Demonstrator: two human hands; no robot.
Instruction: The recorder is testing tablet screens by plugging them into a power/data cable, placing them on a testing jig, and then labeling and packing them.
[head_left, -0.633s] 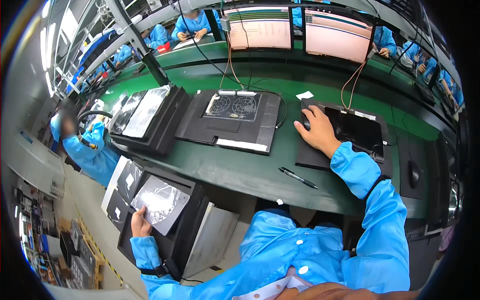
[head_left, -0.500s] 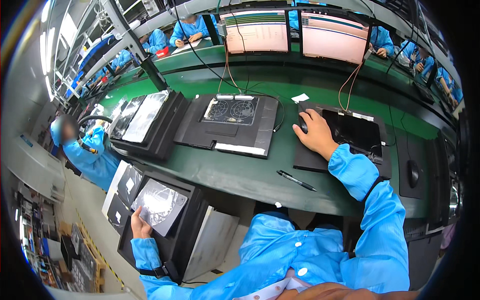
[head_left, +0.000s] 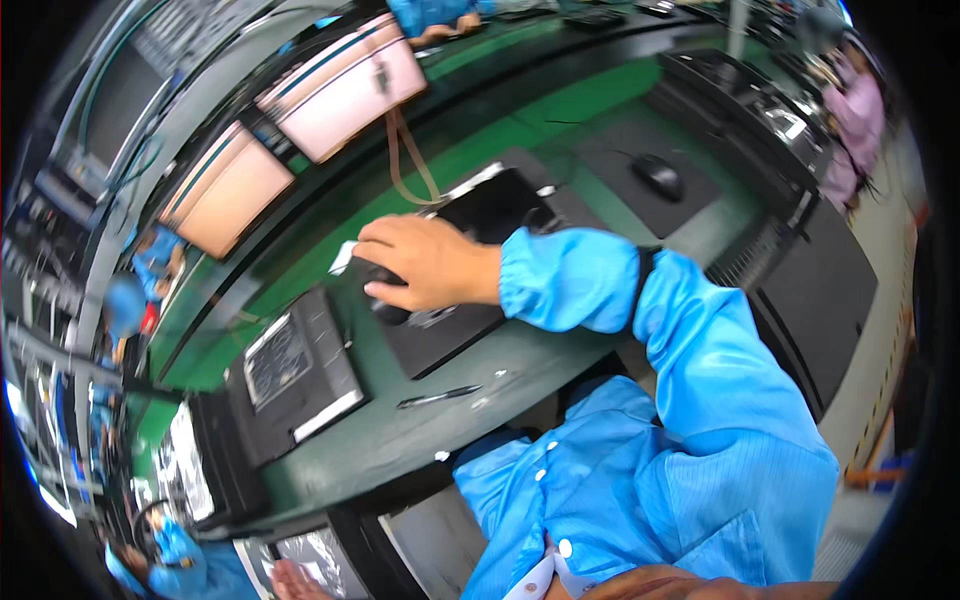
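A: Is any writing around you readable?

B: Your two monitors show pale pages with dark bands across them, but the lettering is too blurred to read. The white scrap lies near your right hand, and its face is too smeared to make out.

A: Where is your black mouse, and how does it point?

B: It sits under that hand, at the left end of the dark mat on the green tabletop. Your hand reaches in from the right and covers most of it, so I cannot tell its long axis for certain.

A: And your fingers?

B: On the right they curl over the mouse, gripping it, your thumb along the near side. Your left hand is blurred and cut by the lower edge, next to a shiny film-covered sheet; I cannot tell whether its fingers grip.

A: Nearby?

B: Your pen lies apart, nearly crosswise, its right end slightly higher in view.
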